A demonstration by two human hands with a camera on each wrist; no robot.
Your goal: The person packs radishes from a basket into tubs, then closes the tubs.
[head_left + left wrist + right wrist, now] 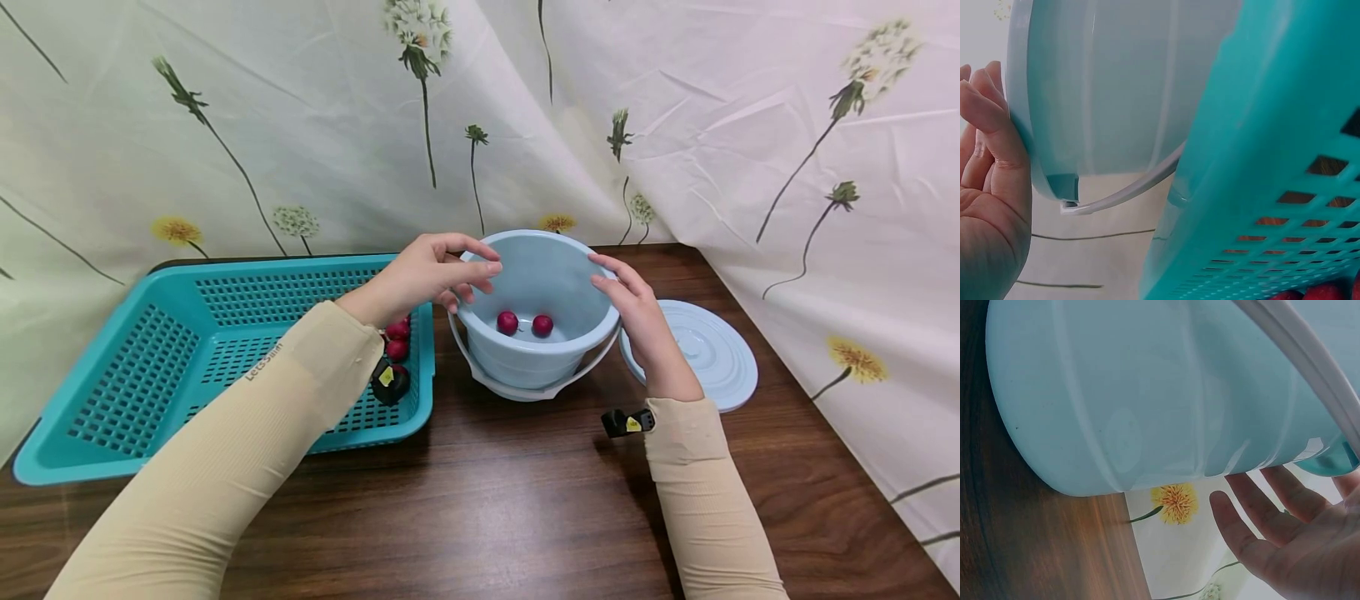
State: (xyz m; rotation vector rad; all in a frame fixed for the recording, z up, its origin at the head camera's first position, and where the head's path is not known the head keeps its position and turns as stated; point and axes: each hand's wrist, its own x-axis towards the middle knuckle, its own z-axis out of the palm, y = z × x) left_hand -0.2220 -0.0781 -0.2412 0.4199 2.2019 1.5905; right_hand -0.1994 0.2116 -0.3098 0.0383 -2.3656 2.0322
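Note:
A pale blue bucket (517, 367) stands upright, holding two small round dark-red radishes (507, 323) on its floor. My left hand (427, 271) is over the bucket's left rim, fingers loosely bent and holding nothing; in the left wrist view this hand (994, 181) is beside the rim. My right hand (637, 312) holds the right side of the rim, thumb at the inner edge. In the right wrist view, its fingers (1260, 519) lie along the bucket's outer wall. More red radishes (397, 350) lie in the teal basket (247, 271), partly hidden by my left wrist.
A pale blue round lid (705, 350) lies on the dark wooden table (517, 500), right of the bucket. The bucket's handle (480, 375) hangs down in front. A floral cloth (315, 108) hangs behind the table and along its right side.

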